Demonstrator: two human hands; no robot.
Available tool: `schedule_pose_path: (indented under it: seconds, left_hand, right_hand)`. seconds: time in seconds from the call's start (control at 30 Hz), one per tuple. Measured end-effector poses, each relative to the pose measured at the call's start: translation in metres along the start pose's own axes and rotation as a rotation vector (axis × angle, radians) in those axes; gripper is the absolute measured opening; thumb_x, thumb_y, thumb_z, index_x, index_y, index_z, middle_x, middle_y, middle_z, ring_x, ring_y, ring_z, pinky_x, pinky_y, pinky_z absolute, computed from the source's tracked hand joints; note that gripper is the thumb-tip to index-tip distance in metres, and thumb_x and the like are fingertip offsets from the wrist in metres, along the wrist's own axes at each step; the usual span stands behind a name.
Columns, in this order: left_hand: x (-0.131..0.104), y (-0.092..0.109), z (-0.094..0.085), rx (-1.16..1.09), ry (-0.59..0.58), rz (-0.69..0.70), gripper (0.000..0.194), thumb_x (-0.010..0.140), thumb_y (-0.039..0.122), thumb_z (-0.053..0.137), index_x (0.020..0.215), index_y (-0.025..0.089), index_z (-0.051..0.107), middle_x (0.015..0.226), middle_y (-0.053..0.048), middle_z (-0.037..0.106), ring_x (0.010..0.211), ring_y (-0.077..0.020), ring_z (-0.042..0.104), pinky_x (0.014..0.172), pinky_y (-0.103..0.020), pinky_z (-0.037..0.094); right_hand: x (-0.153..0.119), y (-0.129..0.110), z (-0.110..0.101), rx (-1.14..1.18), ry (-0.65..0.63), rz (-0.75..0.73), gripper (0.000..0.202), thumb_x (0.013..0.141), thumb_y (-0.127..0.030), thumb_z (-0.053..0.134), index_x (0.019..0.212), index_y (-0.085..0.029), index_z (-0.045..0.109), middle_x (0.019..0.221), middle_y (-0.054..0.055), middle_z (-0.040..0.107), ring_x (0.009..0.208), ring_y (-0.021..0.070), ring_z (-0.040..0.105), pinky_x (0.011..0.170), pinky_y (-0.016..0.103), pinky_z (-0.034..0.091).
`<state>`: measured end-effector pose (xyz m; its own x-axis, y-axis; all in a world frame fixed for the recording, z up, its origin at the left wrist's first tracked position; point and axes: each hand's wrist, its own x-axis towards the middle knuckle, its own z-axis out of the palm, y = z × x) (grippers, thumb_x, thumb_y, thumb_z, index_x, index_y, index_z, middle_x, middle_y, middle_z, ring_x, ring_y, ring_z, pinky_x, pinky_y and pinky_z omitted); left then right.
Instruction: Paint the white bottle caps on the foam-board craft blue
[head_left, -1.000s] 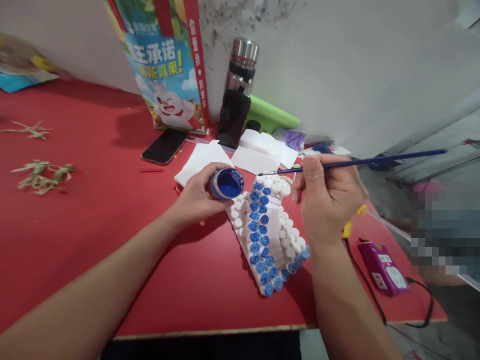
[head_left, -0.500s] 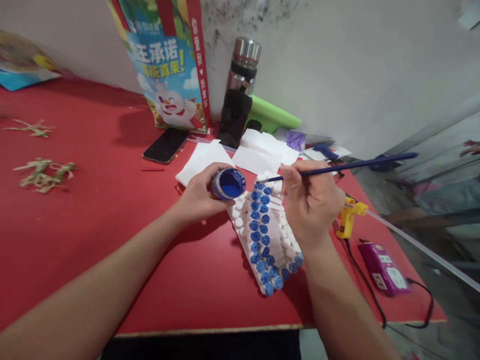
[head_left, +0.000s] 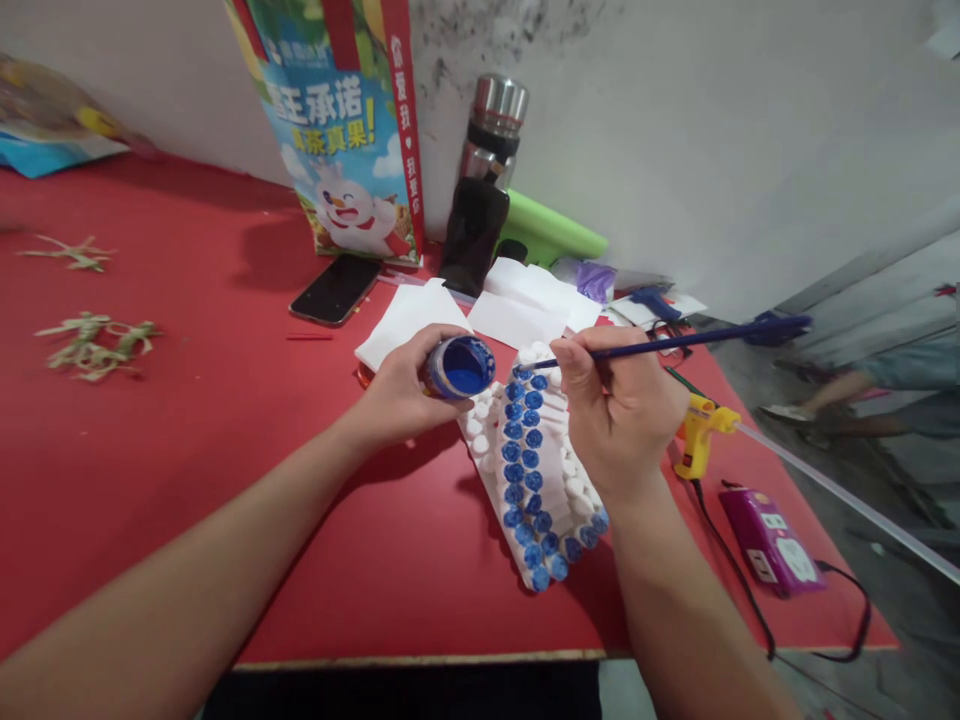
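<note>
My left hand [head_left: 409, 390] is closed around a small open jar of blue paint [head_left: 462, 368], its mouth tilted toward me. Between the thumb and fingers of my right hand [head_left: 619, 405] is a blue-handled paintbrush [head_left: 675, 340]. The brush tip meets a round piece near the far end of a white model [head_left: 551, 470] built of small rolled pieces. Rows of these pieces along its middle and near edge are blue; those at the sides and far end are white. My right hand covers part of the model's right side.
Behind the model lie white papers [head_left: 517, 305], a phone [head_left: 336, 290] and a steel flask [head_left: 495, 130]. A printed bag [head_left: 352, 150] stands at the back. On the right are a yellow glue gun [head_left: 697, 440] and a purple power strip [head_left: 772, 540] with cables. Woven straw pieces [head_left: 97, 345] lie left.
My right hand has shifted slightly, and the brush handle's far end has swung a little left and down. The jar stays in my left hand. The whole view has shifted slightly.
</note>
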<state>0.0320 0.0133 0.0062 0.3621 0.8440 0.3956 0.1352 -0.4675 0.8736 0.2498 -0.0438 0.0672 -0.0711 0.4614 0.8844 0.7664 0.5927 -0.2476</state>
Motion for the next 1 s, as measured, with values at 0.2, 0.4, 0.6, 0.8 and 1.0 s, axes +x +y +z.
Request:
schedule_pose_path:
  seconds: [0.2, 0.4, 0.6, 0.8, 1.0]
  left_hand:
    - [-0.0002, -0.0001, -0.0002, 0.008, 0.001, 0.003, 0.056, 0.076, 0.026, 0.089, 0.126, 0.021, 0.066, 0.127, -0.009, 0.078, 0.120, -0.0300, 0.075, 0.106, -0.042, 0.062]
    - [-0.0003, -0.0017, 0.0005, 0.002, 0.004, 0.020, 0.056, 0.076, 0.023, 0.089, 0.127, 0.020, 0.066, 0.128, -0.009, 0.078, 0.120, -0.0291, 0.076, 0.106, -0.040, 0.061]
    - [0.0001, -0.0024, 0.0004, -0.003, 0.003, 0.030, 0.057, 0.075, 0.024, 0.089, 0.128, 0.020, 0.066, 0.129, -0.010, 0.078, 0.121, -0.0298, 0.076, 0.105, -0.040, 0.062]
    - [0.0001, -0.0036, 0.0008, 0.006, 0.010, 0.021, 0.058, 0.075, 0.025, 0.089, 0.128, 0.020, 0.067, 0.129, -0.010, 0.078, 0.119, -0.0293, 0.076, 0.103, -0.039, 0.063]
    - [0.0003, -0.0021, 0.0015, -0.001, 0.011, 0.025, 0.056, 0.077, 0.026, 0.090, 0.127, 0.020, 0.067, 0.128, -0.010, 0.078, 0.119, -0.0287, 0.076, 0.106, -0.040, 0.062]
  right_hand:
    - [0.0002, 0.0003, 0.0008, -0.025, 0.002, -0.020, 0.029, 0.114, -0.043, 0.064, 0.093, -0.024, 0.065, 0.074, -0.005, 0.071, 0.057, 0.0078, 0.061, 0.055, 0.023, 0.047]
    - [0.0002, 0.0001, 0.0001, -0.073, 0.005, -0.034, 0.032, 0.115, -0.047, 0.062, 0.093, -0.023, 0.066, 0.073, -0.004, 0.071, 0.055, 0.0080, 0.061, 0.053, 0.024, 0.046]
    - [0.0002, -0.0003, -0.0006, -0.050, -0.003, -0.042, 0.029, 0.114, -0.043, 0.064, 0.093, -0.023, 0.065, 0.072, -0.005, 0.068, 0.053, 0.0077, 0.058, 0.053, 0.024, 0.045]
    - [-0.0003, -0.0008, -0.0007, -0.032, 0.001, -0.038, 0.025, 0.114, -0.039, 0.066, 0.095, -0.024, 0.064, 0.070, -0.007, 0.065, 0.054, 0.0070, 0.055, 0.053, 0.024, 0.044]
    - [0.0001, 0.0004, -0.0057, -0.115, 0.017, -0.014, 0.029, 0.114, -0.042, 0.064, 0.092, -0.023, 0.066, 0.071, -0.005, 0.067, 0.051, 0.0067, 0.051, 0.051, 0.025, 0.042]
